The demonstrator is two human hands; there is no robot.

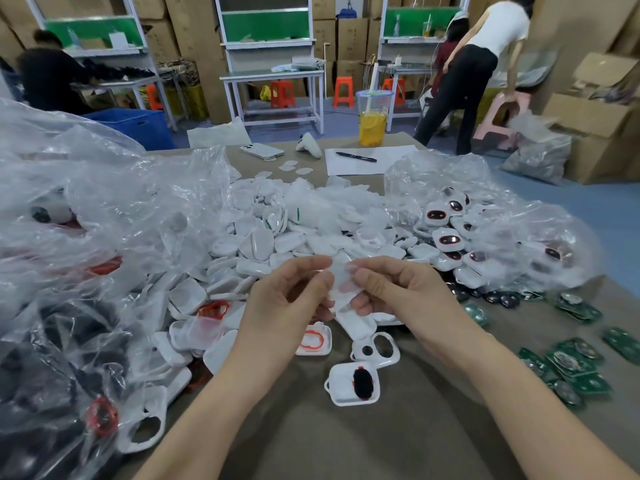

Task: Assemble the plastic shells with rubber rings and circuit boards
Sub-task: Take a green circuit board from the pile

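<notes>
My left hand [287,296] and my right hand [391,289] meet above the table and both pinch one small white plastic piece [341,282], blurred, between their fingertips. Below them lie a white shell with a red rubber ring [313,339], a shell with two holes [375,349] and a shell with a dark insert [353,382]. A big heap of white shells [277,237] fills the middle. Green circuit boards [571,368] lie at the right. Finished shells with dark oval windows [446,233] sit at the back right.
Large clear plastic bags [86,237] with parts cover the left side. Another bag [519,237] drapes the right pile. At the back of the table stand a cup of yellow drink [373,128], a paper with a pen [356,156] and a phone [261,151]. People work behind.
</notes>
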